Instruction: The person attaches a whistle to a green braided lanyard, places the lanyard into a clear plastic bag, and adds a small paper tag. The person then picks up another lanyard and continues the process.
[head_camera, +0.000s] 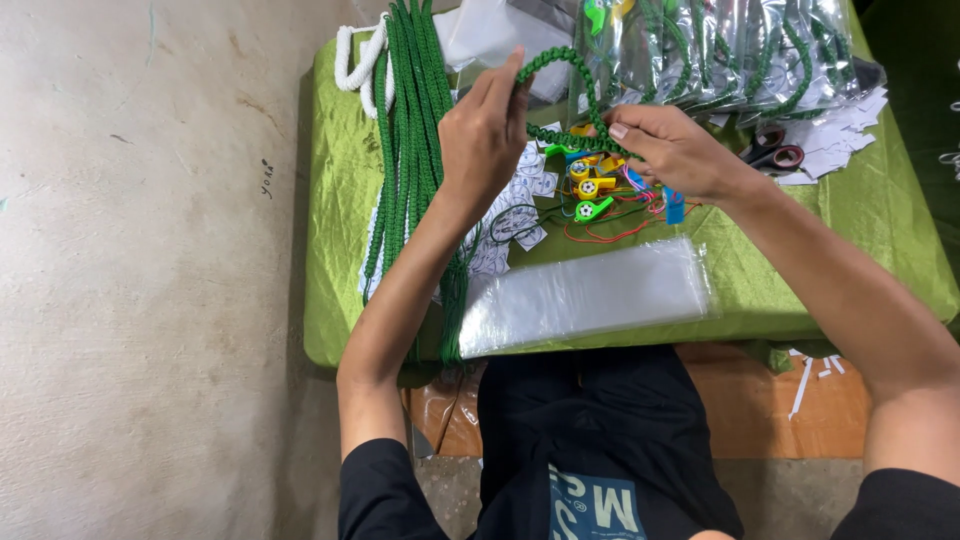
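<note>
A green braided cord (560, 62) arches in a loop between the two hands above the far middle of the table; the left hand (485, 135) is closed around one end of the loop, fingers pinching it near the top, and the right hand (675, 150) is closed on the other end, thumb and fingers clamped over the braid where it runs low and flat. Just beneath the hands lies a small heap of plastic whistles (590, 188) in yellow, green and blue, tangled with thin red strings; small white paper slips (520, 200) are scattered beside them. To the left a thick bundle of green cords (408, 130) runs from the far edge to the near edge and hangs over it; a white cord (355, 60) curls at the far left corner. A stack of clear plastic bags (590, 295) lies flat along the near edge. At the far right, filled clear packets (740, 50) holding green cords are piled up, with scissors (770, 152) and more white slips beside them. Everything rests on a shiny lime-green cloth (860, 210) covering the table; brown tape-wrapped board shows under its near edge. The floor (150, 300) to the left is bare, pale, stained concrete.
</note>
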